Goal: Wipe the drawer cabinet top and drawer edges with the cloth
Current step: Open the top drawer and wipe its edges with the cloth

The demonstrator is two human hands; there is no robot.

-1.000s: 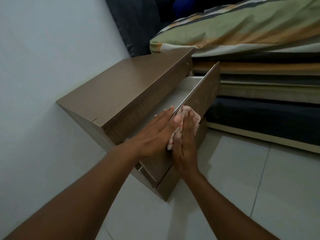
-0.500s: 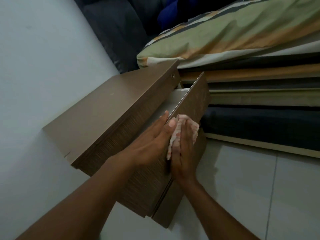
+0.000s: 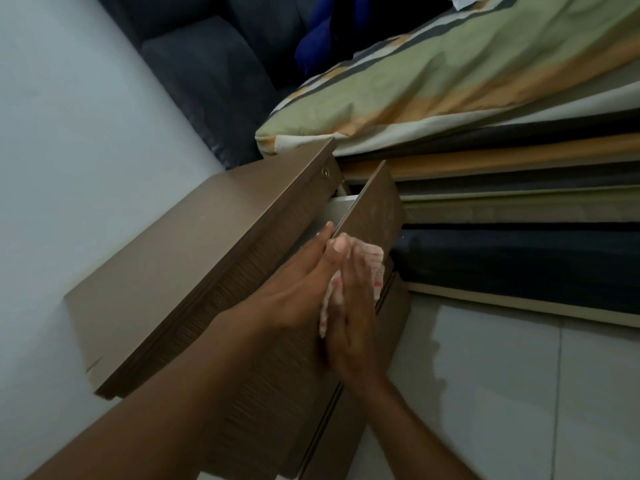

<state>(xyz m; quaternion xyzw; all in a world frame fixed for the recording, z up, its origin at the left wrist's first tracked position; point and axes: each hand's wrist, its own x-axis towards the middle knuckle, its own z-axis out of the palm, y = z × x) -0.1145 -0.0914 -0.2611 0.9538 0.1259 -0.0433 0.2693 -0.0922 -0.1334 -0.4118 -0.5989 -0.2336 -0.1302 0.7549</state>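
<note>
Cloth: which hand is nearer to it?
Right. The right hand presses the cloth against the open drawer front; the left hand lies beside it, thumb touching.

Drawer cabinet (image 3: 194, 258): brown throughout, wood-grain lines noted on its front. Cloth (image 3: 375, 263): white with red markings. Bedding (image 3: 433, 84), far right: striped green, orange and cream. Wall (image 3: 69, 150): pale grey-white. Floor tiles (image 3: 519, 393): light grey.

dim, flat indoor light, soft focus, wide-angle tilt.
</note>
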